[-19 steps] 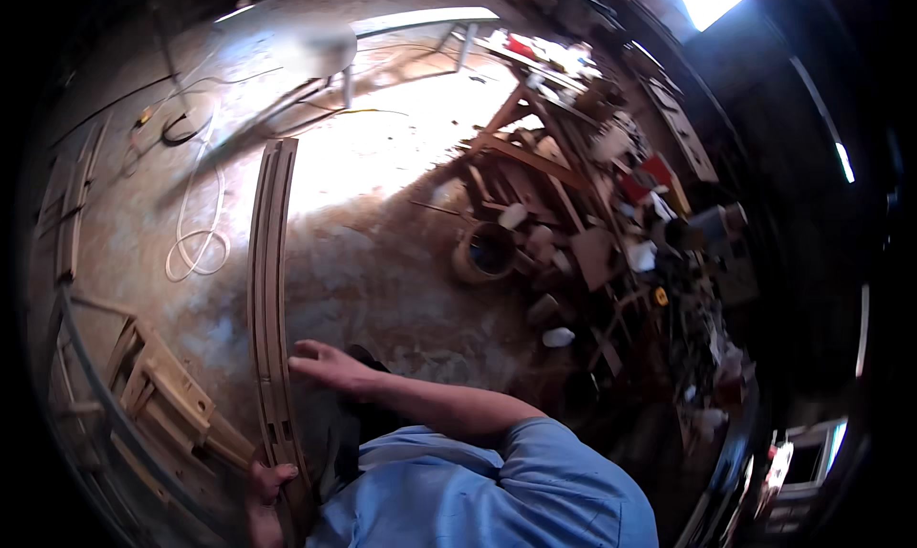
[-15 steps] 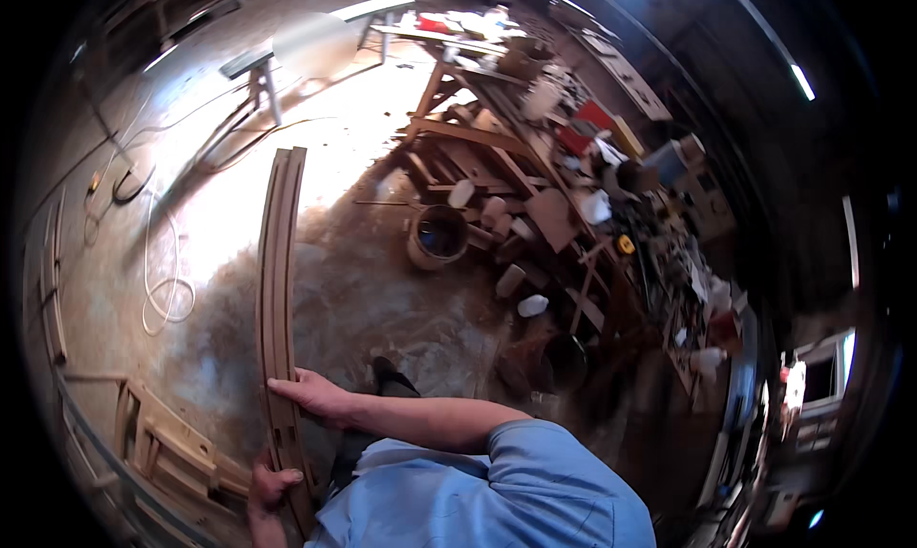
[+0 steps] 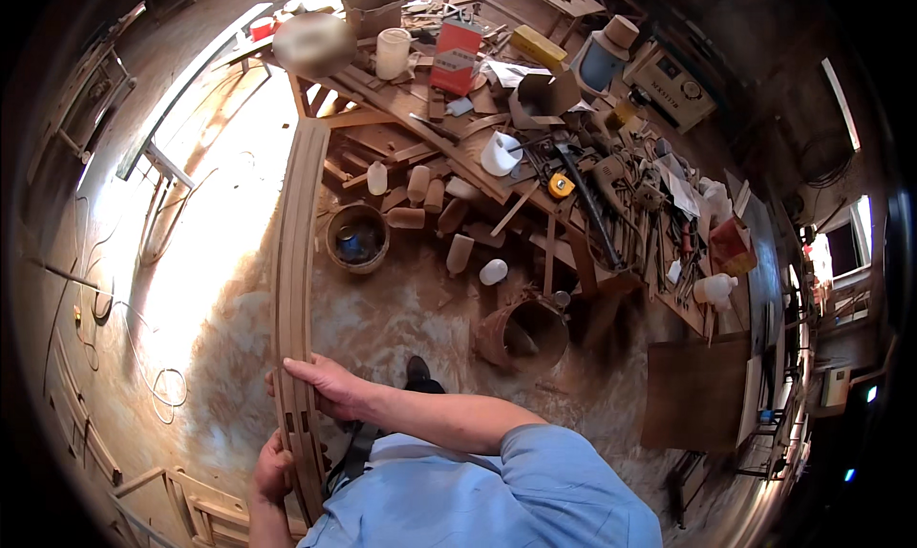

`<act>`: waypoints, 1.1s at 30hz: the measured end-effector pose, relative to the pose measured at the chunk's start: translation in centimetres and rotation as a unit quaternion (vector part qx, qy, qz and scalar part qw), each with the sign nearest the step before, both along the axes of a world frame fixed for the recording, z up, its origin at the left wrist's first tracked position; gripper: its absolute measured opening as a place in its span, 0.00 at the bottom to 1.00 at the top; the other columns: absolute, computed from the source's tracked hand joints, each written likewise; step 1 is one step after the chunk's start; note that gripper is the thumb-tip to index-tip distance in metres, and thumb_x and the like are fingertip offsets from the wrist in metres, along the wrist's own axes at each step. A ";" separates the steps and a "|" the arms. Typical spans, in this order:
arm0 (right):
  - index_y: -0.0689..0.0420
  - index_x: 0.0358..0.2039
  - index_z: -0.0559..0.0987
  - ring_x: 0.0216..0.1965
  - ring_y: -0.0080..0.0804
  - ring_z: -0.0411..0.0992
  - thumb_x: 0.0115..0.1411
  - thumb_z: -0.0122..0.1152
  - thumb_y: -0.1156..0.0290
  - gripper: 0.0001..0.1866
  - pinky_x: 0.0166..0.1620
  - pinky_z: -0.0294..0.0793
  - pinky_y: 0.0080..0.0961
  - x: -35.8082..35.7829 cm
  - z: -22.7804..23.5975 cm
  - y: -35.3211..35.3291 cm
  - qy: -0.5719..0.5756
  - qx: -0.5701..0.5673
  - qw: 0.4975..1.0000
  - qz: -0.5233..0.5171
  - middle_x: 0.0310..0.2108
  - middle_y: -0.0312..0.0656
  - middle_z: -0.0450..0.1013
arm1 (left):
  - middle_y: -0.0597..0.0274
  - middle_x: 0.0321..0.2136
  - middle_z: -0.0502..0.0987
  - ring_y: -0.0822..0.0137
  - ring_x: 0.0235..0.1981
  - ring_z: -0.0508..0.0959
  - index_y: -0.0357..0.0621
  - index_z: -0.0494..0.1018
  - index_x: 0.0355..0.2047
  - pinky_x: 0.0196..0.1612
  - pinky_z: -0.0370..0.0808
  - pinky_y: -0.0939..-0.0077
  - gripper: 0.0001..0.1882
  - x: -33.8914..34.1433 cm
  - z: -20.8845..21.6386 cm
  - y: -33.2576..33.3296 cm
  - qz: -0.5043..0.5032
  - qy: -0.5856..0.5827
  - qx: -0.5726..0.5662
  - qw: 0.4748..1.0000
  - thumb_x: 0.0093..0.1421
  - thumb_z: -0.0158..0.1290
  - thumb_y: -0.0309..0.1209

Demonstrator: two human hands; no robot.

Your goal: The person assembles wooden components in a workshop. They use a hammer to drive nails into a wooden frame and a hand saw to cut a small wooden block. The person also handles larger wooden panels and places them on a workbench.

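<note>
A bundle of long wooden boards (image 3: 298, 252) is held lengthwise in front of me, its far end pointing away toward the cluttered workbench. Small mortise slots are cut in the wood between my hands. My right hand (image 3: 330, 386) grips the boards from the right side, thumb across the top and fingertips showing at the left edge. Closer to my body, my left hand (image 3: 272, 467) is closed round their left side; its fingers are partly hidden beneath. How many pieces make up the bundle is hard to tell.
A workbench (image 3: 478, 161) spans the far right, heaped with tools, a red can (image 3: 457, 56) and a yellow tape measure (image 3: 561, 186). Buckets (image 3: 380, 252) and bottles stand below it. A cable (image 3: 170, 395) lies on the floor; wooden frames (image 3: 215, 510) are at lower left.
My view and body have turned rightward, bringing the workbench nearer the middle. The boards have swung along with me, both hands still gripping them.
</note>
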State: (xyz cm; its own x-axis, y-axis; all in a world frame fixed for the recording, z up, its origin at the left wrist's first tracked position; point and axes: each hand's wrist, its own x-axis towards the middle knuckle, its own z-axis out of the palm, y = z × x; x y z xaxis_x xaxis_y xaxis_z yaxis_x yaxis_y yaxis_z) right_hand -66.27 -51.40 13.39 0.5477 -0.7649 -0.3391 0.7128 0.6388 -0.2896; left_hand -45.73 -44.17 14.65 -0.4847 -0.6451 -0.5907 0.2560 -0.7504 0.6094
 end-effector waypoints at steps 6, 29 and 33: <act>0.61 0.52 0.69 0.42 0.31 0.74 0.65 0.52 0.57 0.23 0.47 0.75 0.31 -8.7 0.6 -4.4 0.156 -0.052 0.986 -0.006 0.44 0.44 0.73 | 0.54 0.32 0.77 0.60 0.29 0.79 0.41 0.63 0.51 0.32 0.79 0.65 0.40 -6.9 1.2 -5.8 -0.062 0.004 -0.039 0.997 0.51 0.57 0.61; 0.54 0.28 0.70 0.14 0.23 0.62 0.59 0.60 0.55 0.16 0.16 0.58 0.23 -59.6 -10.7 -22.7 0.430 0.166 0.826 -0.323 0.19 0.33 0.65 | 0.55 0.28 0.75 0.61 0.26 0.78 0.42 0.62 0.51 0.28 0.77 0.67 0.40 -26.1 2.7 -16.0 -0.011 -0.146 -0.023 0.989 0.49 0.61 0.59; 0.54 0.31 0.72 0.16 0.22 0.65 0.61 0.58 0.60 0.11 0.18 0.62 0.21 -59.5 -9.6 -22.7 0.493 0.098 0.813 -0.294 0.21 0.33 0.70 | 0.53 0.34 0.77 0.60 0.31 0.79 0.38 0.63 0.54 0.34 0.79 0.65 0.21 -27.5 2.2 -16.1 -0.008 -0.095 0.004 0.995 0.61 0.46 0.32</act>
State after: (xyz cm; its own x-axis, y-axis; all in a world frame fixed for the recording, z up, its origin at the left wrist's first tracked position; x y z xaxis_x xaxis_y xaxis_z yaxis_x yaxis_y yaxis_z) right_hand -125.78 -74.12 3.74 -0.5040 -0.6751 -0.5388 0.3949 0.3746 -0.8389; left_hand -73.22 -60.32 16.82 -0.3749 -0.6329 -0.6774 0.1244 -0.7585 0.6397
